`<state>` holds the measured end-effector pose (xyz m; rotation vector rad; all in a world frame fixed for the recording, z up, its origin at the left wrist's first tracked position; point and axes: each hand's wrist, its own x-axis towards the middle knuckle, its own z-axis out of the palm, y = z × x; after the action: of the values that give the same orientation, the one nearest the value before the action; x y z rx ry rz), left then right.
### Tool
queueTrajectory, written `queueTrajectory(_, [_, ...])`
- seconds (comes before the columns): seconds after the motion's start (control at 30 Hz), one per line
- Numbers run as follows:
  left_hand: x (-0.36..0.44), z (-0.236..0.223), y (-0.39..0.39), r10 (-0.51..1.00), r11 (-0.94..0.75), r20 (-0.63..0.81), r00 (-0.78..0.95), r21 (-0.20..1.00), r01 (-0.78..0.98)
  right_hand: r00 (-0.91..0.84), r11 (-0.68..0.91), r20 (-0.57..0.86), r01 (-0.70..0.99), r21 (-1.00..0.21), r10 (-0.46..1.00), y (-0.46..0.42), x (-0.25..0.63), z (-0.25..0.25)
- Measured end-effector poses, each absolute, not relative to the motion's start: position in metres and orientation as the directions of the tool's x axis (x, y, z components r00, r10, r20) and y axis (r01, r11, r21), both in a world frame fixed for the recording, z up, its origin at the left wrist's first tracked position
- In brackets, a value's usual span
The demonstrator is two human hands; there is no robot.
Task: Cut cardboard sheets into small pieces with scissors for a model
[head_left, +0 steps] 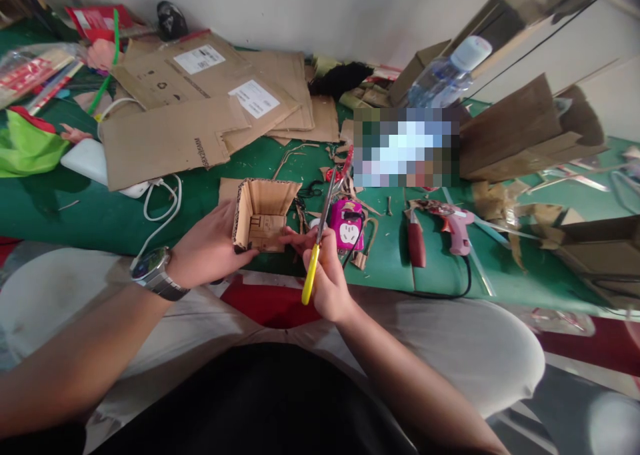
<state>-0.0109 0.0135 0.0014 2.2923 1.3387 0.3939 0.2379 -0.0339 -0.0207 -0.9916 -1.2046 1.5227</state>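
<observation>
My left hand (210, 245), with a watch on its wrist, is closed around the left side of a small open cardboard box (243, 216). The box sits at the table's front edge, its opening turned up toward me. My right hand (327, 278) grips a yellow-handled tool (311, 275) with a long, thin metal shaft pointing away from me; its exact kind is unclear. Fingers of that hand reach to the box's right front corner. Just right of the shaft stands a magenta power socket (349, 228) with a dark plug in it.
A pink glue gun (457, 231) and a brown-handled tool (416, 241) lie to the right. Flat cardboard sheets (170, 135) cover the back left, beside a white cable (163, 208). At the back right are a water bottle (443, 81), a cardboard box (520, 128) and scraps.
</observation>
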Motion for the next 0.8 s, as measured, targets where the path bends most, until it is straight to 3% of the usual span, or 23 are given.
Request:
queueTrajectory(0.2, [-0.013, -0.002, 0.015, 0.916, -0.366, 0.048, 0.399, 0.512, 0.777, -0.157, -0.087, -0.031, -0.359, -0.929, 0.987, -0.036, 0.235, -0.011])
queueTrajectory(0.37, [-0.015, -0.007, 0.018, 0.904, -0.407, 0.077, 0.422, 0.464, 0.787, -0.081, -0.088, -0.061, -0.389, -0.917, 0.995, -0.035, 0.239, -0.003])
queueTrajectory(0.8, [-0.016, -0.01, 0.026, 0.894, -0.447, 0.183, 0.408, 0.405, 0.798, -0.23, -0.335, -0.257, -0.432, -0.837, 0.939, -0.03, 0.24, -0.01])
